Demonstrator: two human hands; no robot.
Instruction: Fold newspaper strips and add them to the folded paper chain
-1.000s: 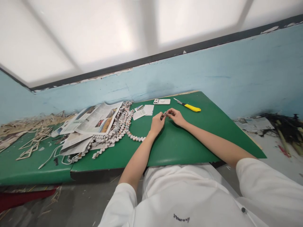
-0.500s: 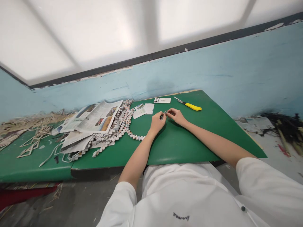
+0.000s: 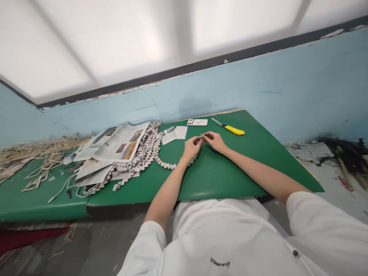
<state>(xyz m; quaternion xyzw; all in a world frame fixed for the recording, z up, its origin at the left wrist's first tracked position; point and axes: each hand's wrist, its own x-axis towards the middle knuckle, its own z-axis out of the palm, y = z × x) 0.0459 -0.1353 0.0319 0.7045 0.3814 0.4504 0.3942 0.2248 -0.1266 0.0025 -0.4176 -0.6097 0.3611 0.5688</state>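
Note:
A folded-paper chain (image 3: 168, 166) curves over the green table (image 3: 230, 172) from a heap of similar zigzag chains (image 3: 149, 149) on the left and runs under my left forearm. My left hand (image 3: 192, 147) pinches the end of this chain, its fingers closed. Close beside it, my right hand (image 3: 215, 142) has its thumb and fingers pressed on the same small folded end. The fingertips of both hands nearly meet, and the fold between them is too small to make out. Loose paper slips (image 3: 181, 132) lie just behind my left hand.
A white phone (image 3: 197, 122) and a yellow-handled knife (image 3: 234, 130) lie near the table's back edge. Newspaper sheets (image 3: 122, 143) cover part of the heap. Further left are a white cable (image 3: 61, 189) and thin wooden strips (image 3: 43, 168). A blue wall rises behind.
My left fingers have closed further round the chain end, and my right fingertips have shifted slightly. More of the chain now shows beside my left wrist.

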